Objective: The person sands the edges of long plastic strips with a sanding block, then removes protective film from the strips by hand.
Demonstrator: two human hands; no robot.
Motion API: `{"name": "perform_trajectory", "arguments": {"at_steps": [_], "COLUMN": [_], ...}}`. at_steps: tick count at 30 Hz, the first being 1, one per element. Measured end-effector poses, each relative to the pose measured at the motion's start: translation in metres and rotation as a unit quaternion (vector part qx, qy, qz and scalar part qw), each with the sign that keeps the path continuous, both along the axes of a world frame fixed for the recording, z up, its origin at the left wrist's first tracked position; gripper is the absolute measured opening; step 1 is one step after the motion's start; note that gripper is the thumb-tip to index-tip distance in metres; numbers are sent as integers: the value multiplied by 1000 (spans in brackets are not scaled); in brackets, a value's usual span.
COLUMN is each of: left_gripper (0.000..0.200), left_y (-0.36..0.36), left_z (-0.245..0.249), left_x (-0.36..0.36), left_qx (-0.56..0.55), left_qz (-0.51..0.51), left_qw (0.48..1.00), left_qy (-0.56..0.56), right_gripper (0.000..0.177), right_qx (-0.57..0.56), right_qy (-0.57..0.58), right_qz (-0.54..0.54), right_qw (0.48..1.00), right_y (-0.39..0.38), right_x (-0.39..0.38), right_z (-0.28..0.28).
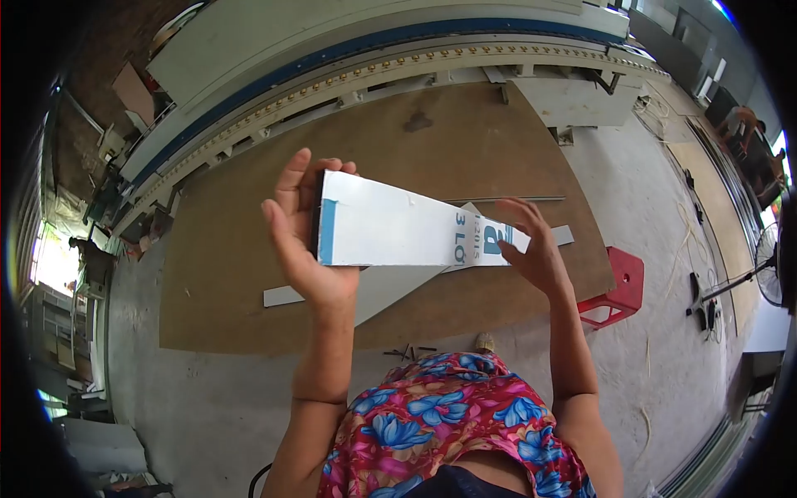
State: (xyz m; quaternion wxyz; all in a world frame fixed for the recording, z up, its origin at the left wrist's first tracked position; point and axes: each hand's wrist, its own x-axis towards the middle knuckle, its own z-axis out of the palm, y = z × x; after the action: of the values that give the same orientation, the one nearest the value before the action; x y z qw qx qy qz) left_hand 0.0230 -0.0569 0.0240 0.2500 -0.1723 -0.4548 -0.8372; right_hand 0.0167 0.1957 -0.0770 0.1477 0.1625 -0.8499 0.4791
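A long white strip with blue and dark print [390, 222] is held up above a brown board. Its near end, with a blue band and a dark edge, lies against the palm of my left hand [307, 236]; some fingers are behind it and the thumb side stands away from it. At the narrower-looking printed end, my right hand [538, 253] has its thumb and fingers around the strip. Beneath it, a pale flat panel [386, 295] and a thin white strip [282, 296] lie crossed on the brown board [224, 282].
A long machine with a blue band [332, 55] runs behind the board. At the right are a red stool [624, 282], a standing fan [768, 261] and cables on the concrete floor. Other people [743, 124] are at the far right. Small dark pieces [408, 353] lie near my feet.
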Motion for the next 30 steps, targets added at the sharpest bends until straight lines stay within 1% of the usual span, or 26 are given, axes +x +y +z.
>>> {"name": "perform_trajectory", "arguments": {"at_steps": [2, 3, 4, 6, 7, 10, 11, 12, 13, 14, 15, 16, 18, 19, 22, 25, 27, 30], "left_gripper": [58, 58, 58, 59, 59, 60, 61, 62, 61, 61, 61, 61, 62, 62, 63, 64, 64, 65], "left_y": [-2, -1, -1, -3, -3, 5, 11, 18, 24, 31, 39, 45, 46, 48, 45, 39, 34, 35], "left_z": [1, 2, 2, -2, -4, -11, -9, -5, -4, -2, 2, 7, 14, 15, 13, 10, 7, 10], "left_x": [0, 2, 2, 2, 2, 0, 2, 6, 10, 15, 20, 24, 26, 28, 27, 24, 20, 20], "left_qx": [-3, -4, -4, 13, 23, -20, -25, -34, -10, 10, 8, 5, 3, -6, -29, -51, -61, -47], "left_qz": [-4, -6, -11, -40, -59, -23, 0, 23, 11, 7, 23, 46, 56, 57, 52, 38, 19, 12], "left_qw": [1000, 1000, 1000, 999, 997, 999, 1000, 999, 1000, 999, 998, 995, 993, 993, 994, 996, 997, 997], "left_qy": [3, 4, 5, 25, 34, 27, 10, -9, -23, -37, -61, -83, -103, -103, -93, -70, -47, -53], "right_gripper": [43, 30, 29, 33, 37, 52, 63, 68, 70, 71, 74, 75, 73, 69, 65, 49, 36, 21], "right_qx": [-95, -129, -113, -65, -69, -76, -43, -44, -72, -62, -43, -37, -36, -36, -45, -87, -97, -112], "right_qy": [20, 67, 85, 162, 170, 174, 213, 244, 223, 239, 248, 235, 234, 233, 220, 247, 285, 322], "right_qz": [6, 22, 55, 72, 79, 94, 84, 70, 81, 71, 46, 49, 38, 38, 45, 29, 3, -43], "right_qw": [995, 989, 988, 982, 980, 977, 972, 966, 969, 966, 967, 970, 971, 971, 973, 965, 954, 939], "right_y": [-22, -34, -41, -60, -72, -96, -101, -110, -115, -119, -125, -126, -139, -138, -134, -130, -133, -135], "right_x": [11, 18, 24, 31, 35, 38, 36, 31, 34, 35, 37, 39, 40, 42, 44, 44, 33, 24], "right_z": [39, 54, 68, 80, 85, 84, 82, 74, 73, 70, 66, 64, 60, 59, 63, 74, 74, 81]}}
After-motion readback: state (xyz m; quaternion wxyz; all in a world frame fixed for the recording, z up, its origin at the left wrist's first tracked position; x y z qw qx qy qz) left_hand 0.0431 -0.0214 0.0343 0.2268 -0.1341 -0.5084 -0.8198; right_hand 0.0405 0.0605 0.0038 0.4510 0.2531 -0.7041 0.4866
